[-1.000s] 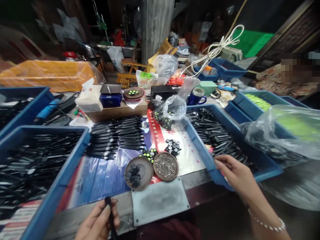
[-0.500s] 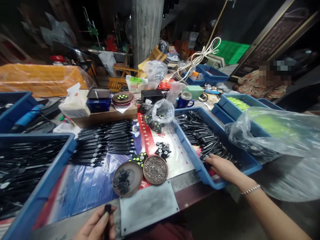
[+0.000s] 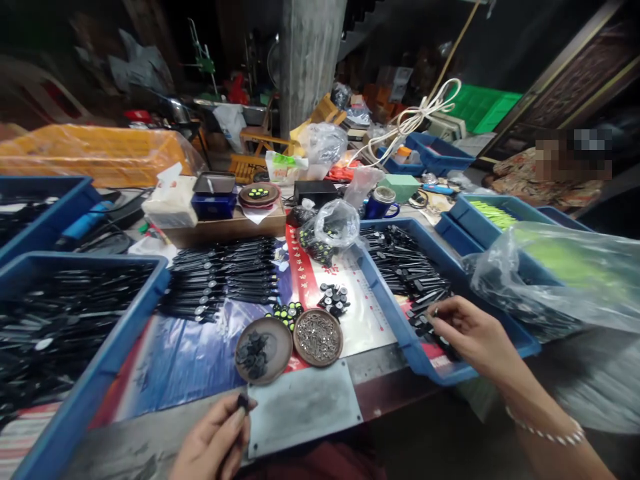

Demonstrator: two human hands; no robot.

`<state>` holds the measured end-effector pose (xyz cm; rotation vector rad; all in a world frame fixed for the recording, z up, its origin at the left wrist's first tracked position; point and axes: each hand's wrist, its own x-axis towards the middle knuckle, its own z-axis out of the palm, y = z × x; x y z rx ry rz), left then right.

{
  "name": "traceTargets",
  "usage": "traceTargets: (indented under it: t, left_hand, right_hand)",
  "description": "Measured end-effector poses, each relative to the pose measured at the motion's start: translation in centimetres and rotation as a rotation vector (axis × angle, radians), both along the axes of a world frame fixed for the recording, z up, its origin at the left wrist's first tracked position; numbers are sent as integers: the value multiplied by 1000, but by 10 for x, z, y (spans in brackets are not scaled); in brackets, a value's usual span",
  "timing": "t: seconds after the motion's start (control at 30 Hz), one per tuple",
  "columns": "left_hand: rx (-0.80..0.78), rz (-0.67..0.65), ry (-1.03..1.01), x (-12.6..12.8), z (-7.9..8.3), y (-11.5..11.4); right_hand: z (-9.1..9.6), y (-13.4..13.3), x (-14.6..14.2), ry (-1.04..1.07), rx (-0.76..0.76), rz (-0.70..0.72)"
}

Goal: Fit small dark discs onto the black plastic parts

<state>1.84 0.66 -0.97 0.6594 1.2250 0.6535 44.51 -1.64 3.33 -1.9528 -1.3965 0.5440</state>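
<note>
In the head view, your left hand (image 3: 215,437) is pinching a black piece (image 3: 243,401) over the tabletop's (image 3: 135,437) near edge; a loosening pinch could be dropping it off. Your right hand (image 3: 467,333) is hovering inside the blue tray's (image 3: 406,337) near end; whether it's gripping anything, I cannot tell. Overlapping black parts (image 3: 405,260) could be snagging.

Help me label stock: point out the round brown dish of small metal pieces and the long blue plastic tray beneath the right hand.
Round brown dish of small metal pieces (image 3: 323,364), head view: its front rim.
Long blue plastic tray (image 3: 399,321), head view: its left side wall.
</note>
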Motion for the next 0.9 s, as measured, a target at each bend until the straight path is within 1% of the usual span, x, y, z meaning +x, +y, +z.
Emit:
traceTargets:
  t: [0.03,0.07,0.1,0.2,0.23,0.3,0.4,0.47,0.53,0.63,0.7,0.73,0.8,0.87,0.9]
  left_hand:
    - [15,-7,6,4,2,-2]
    - [24,-22,4,8,4,-3]
    - [30,-48,-4,13,5,-4]
    - [60,-138,-55,23,10,-5]
    - [78,-155,-73,24,11,-5]
    - [115,-146,-105,23,14,-4]
    - [137,-52,-144,15,18,-3]
    - [135,17,-135,7,18,-5]
    - [125,55,-117,0,14,-9]
    - [113,92,-119,-7,7,-15]
    - [111,98,-136,-9,5,-17]
    - [106,100,-143,-10,4,-17]
    - [86,100,-163,-13,5,-16]
    - [62,91,-202,-16,6,-13]
    - [52,81,-224,-17,8,-12]
  right_hand:
    - [3,-1,-22,136,34,-8]
    - [3,-1,-48,225,40,6]
    - [2,-2,-74,286,29,51]
    - [-12,-1,-154,415,-66,317]
    - [-18,1,-177,444,-85,384]
    - [-28,4,-214,456,-65,487]
    - [-38,9,-248,407,44,576]
    - [-40,12,-259,380,101,643]
    - [-39,11,-265,361,116,730]
    - [-37,8,-266,330,66,825]
    - [-36,10,-260,306,20,852]
    - [-36,13,-255,290,5,844]
    - [-38,25,-243,240,-5,770]
    - [-43,43,-232,150,-10,668]
    - [-47,54,-229,99,-23,642]
